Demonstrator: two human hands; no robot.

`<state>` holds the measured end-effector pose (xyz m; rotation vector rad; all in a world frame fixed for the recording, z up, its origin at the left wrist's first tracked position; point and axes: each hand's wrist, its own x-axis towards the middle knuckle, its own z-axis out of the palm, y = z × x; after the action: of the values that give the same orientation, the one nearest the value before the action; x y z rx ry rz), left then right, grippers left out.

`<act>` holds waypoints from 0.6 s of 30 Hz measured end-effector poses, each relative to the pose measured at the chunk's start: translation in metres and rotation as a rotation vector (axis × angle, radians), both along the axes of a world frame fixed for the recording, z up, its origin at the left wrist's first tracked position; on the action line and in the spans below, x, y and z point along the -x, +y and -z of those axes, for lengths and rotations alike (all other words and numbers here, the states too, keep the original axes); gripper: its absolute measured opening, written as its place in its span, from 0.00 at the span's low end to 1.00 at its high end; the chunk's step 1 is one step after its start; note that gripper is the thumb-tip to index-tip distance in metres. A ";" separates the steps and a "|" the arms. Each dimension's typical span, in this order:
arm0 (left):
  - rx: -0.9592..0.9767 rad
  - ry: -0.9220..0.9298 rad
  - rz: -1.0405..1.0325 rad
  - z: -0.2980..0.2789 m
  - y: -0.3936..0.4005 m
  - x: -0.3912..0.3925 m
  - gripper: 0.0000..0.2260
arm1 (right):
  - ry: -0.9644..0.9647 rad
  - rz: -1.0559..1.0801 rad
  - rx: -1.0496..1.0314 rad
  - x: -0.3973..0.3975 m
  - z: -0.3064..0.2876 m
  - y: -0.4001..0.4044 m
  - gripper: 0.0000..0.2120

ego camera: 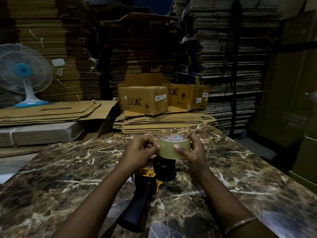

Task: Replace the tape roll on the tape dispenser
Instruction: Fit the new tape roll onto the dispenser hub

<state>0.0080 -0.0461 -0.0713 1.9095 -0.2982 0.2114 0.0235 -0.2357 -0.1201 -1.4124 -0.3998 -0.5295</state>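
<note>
Fingers (178, 148) of both hands curl round tape roll (173, 150).

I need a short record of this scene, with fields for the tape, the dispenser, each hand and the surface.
tape: clear roll, held above the dispenser
dispenser: lies on the table, black hub bare
left hand: pinches at the roll's left edge
right hand: grips the roll
surface: marble table
</note>
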 end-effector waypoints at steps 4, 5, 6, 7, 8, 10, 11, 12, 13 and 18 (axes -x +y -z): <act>0.038 0.003 0.072 0.001 0.024 -0.010 0.03 | 0.043 0.003 0.008 0.000 0.003 0.009 0.25; 0.050 0.001 0.075 0.003 0.029 -0.012 0.03 | 0.057 0.007 0.011 -0.001 0.004 0.010 0.25; 0.053 -0.001 0.074 0.005 0.034 -0.014 0.03 | 0.072 0.010 0.014 -0.001 0.006 0.011 0.25; 0.053 -0.005 0.074 0.008 0.037 -0.014 0.02 | 0.091 0.017 0.024 0.000 0.008 0.013 0.25; 0.047 -0.015 0.069 0.011 0.040 -0.013 0.02 | 0.109 0.029 0.039 0.000 0.009 0.015 0.24; 0.031 -0.046 0.058 0.017 0.046 -0.013 0.03 | 0.123 0.070 0.105 0.000 0.013 0.018 0.22; 0.022 -0.060 0.050 0.020 0.049 -0.014 0.04 | 0.119 0.092 0.147 0.000 0.015 0.020 0.21; 0.005 -0.073 0.040 0.022 0.053 -0.015 0.05 | 0.116 0.109 0.183 0.000 0.016 0.021 0.21; -0.014 -0.086 0.034 0.024 0.056 -0.015 0.05 | 0.115 0.124 0.209 0.000 0.016 0.022 0.22; -0.126 -0.146 -0.018 0.029 0.057 -0.020 0.03 | 0.092 0.185 0.291 0.000 0.017 0.021 0.23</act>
<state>0.0284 0.0111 -0.1005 2.0256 -0.4005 0.3518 0.0239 -0.2149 -0.1375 -1.7598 -0.2809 -0.5700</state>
